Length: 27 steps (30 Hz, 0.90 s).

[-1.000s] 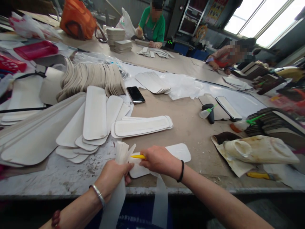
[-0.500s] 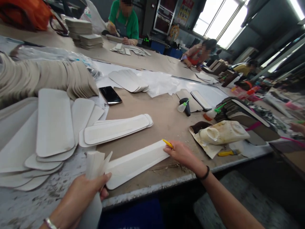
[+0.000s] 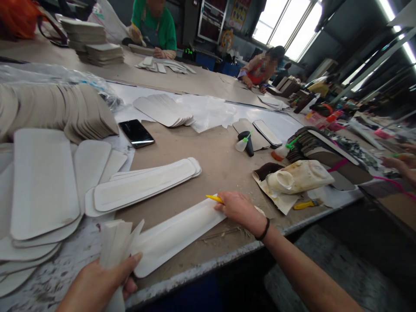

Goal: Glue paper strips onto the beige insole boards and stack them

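Observation:
A long white rounded piece (image 3: 177,234) lies on the table near its front edge. My right hand (image 3: 238,210) rests on the piece's right end, fingers closed round a yellow tool (image 3: 214,198) whose tip points left. At the lower left my left hand (image 3: 97,284) grips a bundle of white paper strips (image 3: 115,242) fanned out above the fingers, right by the piece's left end. A stack of similar white pieces (image 3: 143,184) lies just beyond.
More white pieces (image 3: 42,182) are piled at the left, beige ones (image 3: 65,108) behind them. A black phone (image 3: 136,133), a small bottle (image 3: 242,143), a stained plastic jug (image 3: 300,177) and a yellow cutter (image 3: 302,205) lie on the table. Other people work at the far side and right.
The view has swung right. My right hand slid from the piece's left end to its right end with the yellow tool. My left hand kept hold of the strips.

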Tool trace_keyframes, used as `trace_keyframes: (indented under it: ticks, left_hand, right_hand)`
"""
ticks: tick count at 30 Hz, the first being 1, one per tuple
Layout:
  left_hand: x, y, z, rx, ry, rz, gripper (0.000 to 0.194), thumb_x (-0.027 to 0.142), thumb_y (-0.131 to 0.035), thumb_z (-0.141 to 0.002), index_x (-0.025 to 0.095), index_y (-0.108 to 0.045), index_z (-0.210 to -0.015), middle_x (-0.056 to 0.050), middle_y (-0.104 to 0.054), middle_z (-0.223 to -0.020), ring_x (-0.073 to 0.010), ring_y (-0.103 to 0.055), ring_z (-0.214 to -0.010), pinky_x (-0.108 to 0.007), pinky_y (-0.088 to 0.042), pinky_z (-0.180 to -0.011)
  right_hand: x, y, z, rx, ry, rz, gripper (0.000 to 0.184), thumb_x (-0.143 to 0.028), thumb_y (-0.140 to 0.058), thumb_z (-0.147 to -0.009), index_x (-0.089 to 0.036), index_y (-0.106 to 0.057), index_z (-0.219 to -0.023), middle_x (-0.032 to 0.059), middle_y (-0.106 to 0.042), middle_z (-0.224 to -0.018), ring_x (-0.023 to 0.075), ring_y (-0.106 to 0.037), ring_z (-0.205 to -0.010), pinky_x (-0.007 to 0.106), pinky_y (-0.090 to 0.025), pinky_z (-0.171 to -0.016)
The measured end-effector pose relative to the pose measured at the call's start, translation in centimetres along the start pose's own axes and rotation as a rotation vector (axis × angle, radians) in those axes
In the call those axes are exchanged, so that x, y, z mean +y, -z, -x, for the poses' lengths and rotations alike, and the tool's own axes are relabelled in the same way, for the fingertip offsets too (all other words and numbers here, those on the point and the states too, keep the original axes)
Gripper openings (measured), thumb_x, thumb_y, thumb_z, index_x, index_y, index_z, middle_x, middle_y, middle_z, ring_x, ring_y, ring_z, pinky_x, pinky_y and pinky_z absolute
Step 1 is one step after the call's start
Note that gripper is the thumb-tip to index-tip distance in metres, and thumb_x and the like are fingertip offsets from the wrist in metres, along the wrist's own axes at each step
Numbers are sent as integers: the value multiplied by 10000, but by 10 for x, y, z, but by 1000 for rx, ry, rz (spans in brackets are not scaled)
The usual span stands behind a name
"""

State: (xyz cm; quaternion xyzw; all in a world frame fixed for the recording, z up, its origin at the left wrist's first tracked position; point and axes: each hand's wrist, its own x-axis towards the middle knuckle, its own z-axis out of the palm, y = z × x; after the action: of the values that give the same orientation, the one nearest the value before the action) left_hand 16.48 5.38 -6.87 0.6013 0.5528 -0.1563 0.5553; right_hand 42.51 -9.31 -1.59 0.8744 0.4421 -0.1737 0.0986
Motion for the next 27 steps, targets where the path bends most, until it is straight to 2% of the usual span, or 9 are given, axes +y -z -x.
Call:
trace_keyframes:
  ticks: [4, 8, 10, 12, 14, 17, 19, 22, 27]
  left_hand:
    - [-11, 2, -10, -43, -4, -22, 520, 727, -584, -471, 227, -609, -330, -108, -623, -468, -259, -576, -517, -315, -456, -567]
    - [-6, -4, -5, 56, -58, -70, 516, 704, -528, -496, 231, -571, -295, -111, -594, -438, -251, -556, -480, -332, -446, -573]
    - [-1, -8, 1, 124, -57, -71, 506, 684, -488, -497, 233, -551, -277, -117, -578, -421, -248, -540, -453, -339, -431, -551]
    - [5, -10, 4, 138, -41, -76, 495, 671, -462, -481, 234, -535, -259, -126, -573, -417, -247, -538, -449, -340, -426, -543]
    - [8, -9, 6, 93, -17, -76, 479, 658, -465, -467, 230, -543, -266, -124, -579, -429, -242, -543, -458, -334, -433, -551]
    - [7, -8, 8, 45, 26, -14, 453, 632, -514, -485, 222, -558, -297, -101, -573, -423, -216, -523, -444, -315, -433, -538]
    - [4, -8, 12, 60, 5, 122, 443, 619, -587, -523, 211, -579, -351, -74, -572, -429, -189, -501, -440, -287, -411, -503]
    - [1, -8, 24, 51, -115, 418, 421, 574, -692, -565, 185, -595, -437, -33, -577, -465, -143, -478, -466, -236, -373, -468]
    - [-4, -1, 38, -23, -177, 748, 341, 437, -795, -558, 160, -596, -555, 9, -572, -486, -102, -478, -478, -199, -389, -494]
  right_hand:
    - [-2, -2, -2, 5, 6, 22, 181, -334, -533, -867, -208, -649, -926, 78, -712, -896, 242, -657, -873, 284, -432, -695]
    - [3, -5, 2, 94, -20, 68, 158, -314, -535, -879, -192, -627, -917, 87, -693, -912, 233, -644, -863, 277, -420, -680]
    - [10, -8, 5, 169, -88, 77, 141, -280, -516, -893, -183, -611, -931, 89, -679, -930, 219, -637, -847, 266, -408, -661]
    - [19, -12, 6, 207, -155, 32, 150, -236, -470, -912, -168, -601, -938, 94, -673, -931, 209, -631, -839, 263, -396, -661]
    - [26, -16, 5, 202, -174, -57, 192, -233, -425, -927, -154, -600, -922, 95, -673, -891, 203, -624, -820, 267, -388, -668]
    - [32, -20, 2, 165, -109, -229, 254, -282, -396, -929, -154, -602, -856, 66, -654, -783, 188, -593, -742, 266, -376, -644]
    - [32, -18, 2, 133, -58, -386, 254, -322, -431, -895, -161, -582, -769, 24, -608, -701, 162, -549, -669, 254, -365, -607]
    - [32, -13, 5, 74, -46, -651, 274, -401, -539, -790, -181, -502, -631, -34, -484, -585, 116, -446, -561, 229, -325, -526]
    - [28, -11, 17, -63, -119, -1084, 445, -595, -635, -656, -201, -435, -610, -77, -341, -493, 68, -291, -433, 212, -198, -405]
